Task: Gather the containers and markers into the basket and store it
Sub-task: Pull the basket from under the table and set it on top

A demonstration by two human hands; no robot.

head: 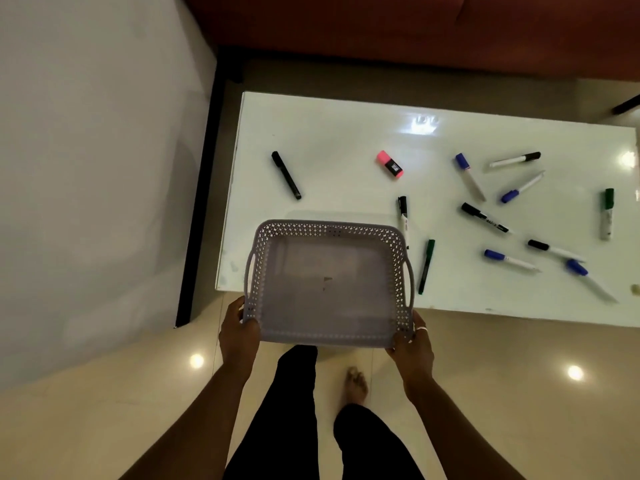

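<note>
An empty lilac plastic basket (396, 268) with a perforated rim hangs over the near left edge of the white table (329, 140). My left hand (239, 332) grips its near left corner and my right hand (412, 344) grips its near right corner. Several markers lie scattered on the table: a black marker (286, 175) at the left, a pink highlighter (390, 163) in the middle, a green marker (426, 267) just right of the basket, and blue-capped, black-capped and green ones (469, 176) further right. No containers are visible.
A dark red sofa (381, 26) runs behind the table. A pale wall or panel with a black edge (199, 202) stands to the left. My legs and a bare foot (356, 384) are on the glossy tiled floor below the basket.
</note>
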